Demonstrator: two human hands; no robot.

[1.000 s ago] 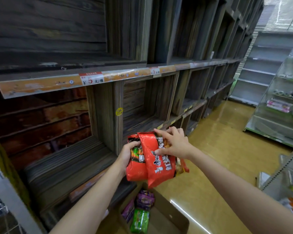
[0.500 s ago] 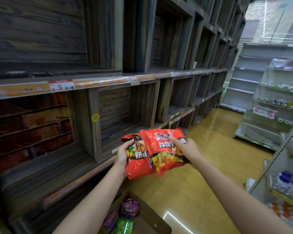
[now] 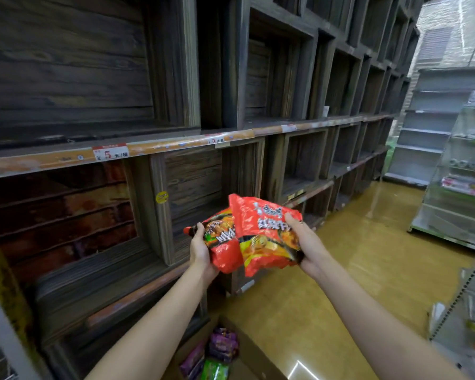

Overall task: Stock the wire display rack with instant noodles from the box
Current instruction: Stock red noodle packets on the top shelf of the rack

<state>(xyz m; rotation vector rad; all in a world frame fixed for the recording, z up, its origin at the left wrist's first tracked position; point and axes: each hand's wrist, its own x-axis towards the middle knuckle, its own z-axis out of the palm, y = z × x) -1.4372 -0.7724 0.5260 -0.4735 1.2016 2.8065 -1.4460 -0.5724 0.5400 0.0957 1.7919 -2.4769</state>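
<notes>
Red packs point(image 3: 255, 237) sit gripped between left hand point(image 3: 202, 249) and right hand point(image 3: 309, 246), directly above the box point(image 3: 261, 360), rack unseen.

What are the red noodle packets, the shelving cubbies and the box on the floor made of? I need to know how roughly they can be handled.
Red noodle packets: thin glossy plastic film, judging by the crinkles and sheen.
Shelving cubbies: dark matte wood or wood-look board; grain lines show.
Box: brown matte cardboard, by its colour and flat flap.

Two red noodle packets point(image 3: 258, 237), perhaps three boxed packets point(image 3: 220, 349)
</notes>
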